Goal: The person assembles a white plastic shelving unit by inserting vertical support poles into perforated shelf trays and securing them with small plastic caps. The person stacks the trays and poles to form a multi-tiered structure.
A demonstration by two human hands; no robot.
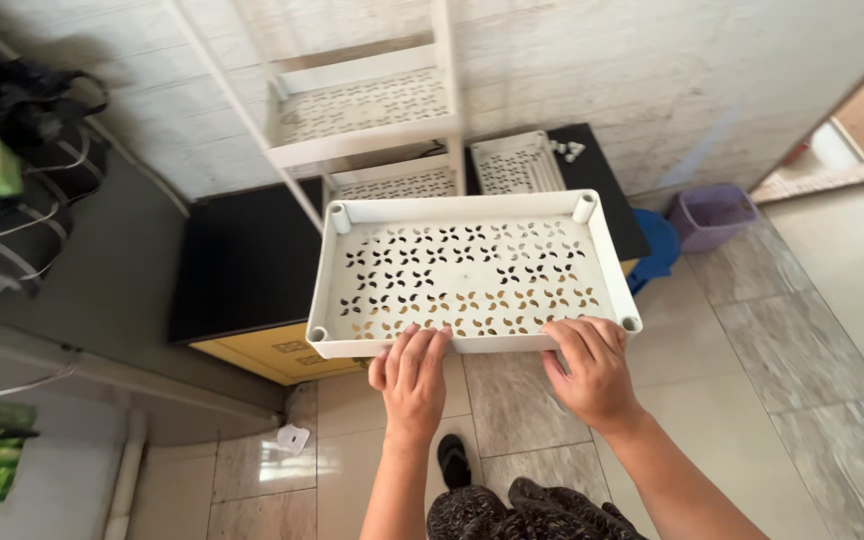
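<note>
Both hands hold a white perforated shelf tray level above the tiled floor.
Left hand (412, 378) and right hand (589, 368) clasp the near rim of the tray (474, 270), fingers curled over; it looks light, stiff plastic, best gripped by rims or corner sockets.

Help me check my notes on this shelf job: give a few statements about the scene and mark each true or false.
1. Both hands grip the white tray by its near edge. True: left hand, right hand.
2. The tray is solid. False: it is perforated.
3. A purple bin stands on the floor. True.
4. The rack is black. False: it is white.
5. The cabinet has a black top. True.
</note>
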